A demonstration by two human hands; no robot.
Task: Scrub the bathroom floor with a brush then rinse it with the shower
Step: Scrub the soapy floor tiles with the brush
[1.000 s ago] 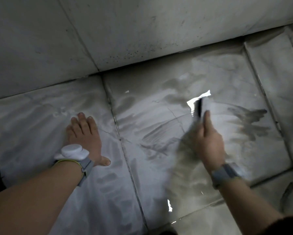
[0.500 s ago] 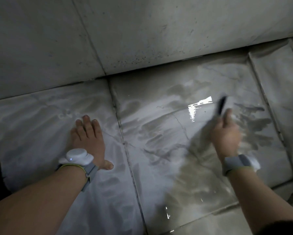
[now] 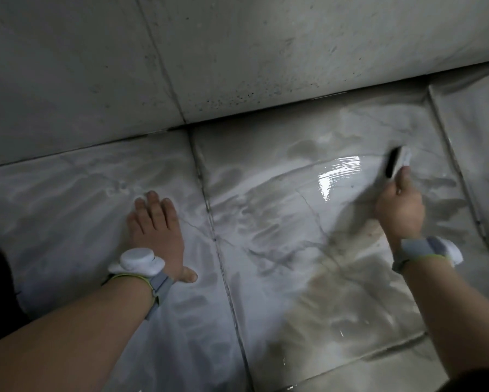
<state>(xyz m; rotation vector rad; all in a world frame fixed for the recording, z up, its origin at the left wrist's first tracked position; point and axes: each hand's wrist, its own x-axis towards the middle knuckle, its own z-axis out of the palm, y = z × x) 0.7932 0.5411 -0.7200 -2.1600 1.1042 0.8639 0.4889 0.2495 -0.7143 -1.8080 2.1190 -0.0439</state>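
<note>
- Wet grey marble-look tiled bathroom floor fills the lower view; soapy streaks and smeared grime cover it, with a bright glare patch near the far right; pale tiled wall rises behind, its base speckled with dark spots
- Right hand is curled tight round the handle of a small scrubbing brush with a black back and pale bristles; brush sits on the floor at the far right of the centre tile, near the wall joint
- Left hand lies flat, fingers straight and together, palm pressed on the left tile as a prop; holds nothing; hands are well apart, on either side of the dark grout line
- White puck-shaped wrist device on a grey strap sits on the left wrist; a similar grey strap is on the right wrist
- Step in hand, by my reading: scrubbing; rinse not yet begun, no shower head in view
- To do it well: keep bristles flat to the tile, not tipped on an edge; press down through the wrist; overlap strokes so no streak is missed; work brownish murk near the right forearm and the grout lines with short strokes
- Risk: slick film under the bracing palm; keep weight centred; wall-base specks likely need extra passes
</note>
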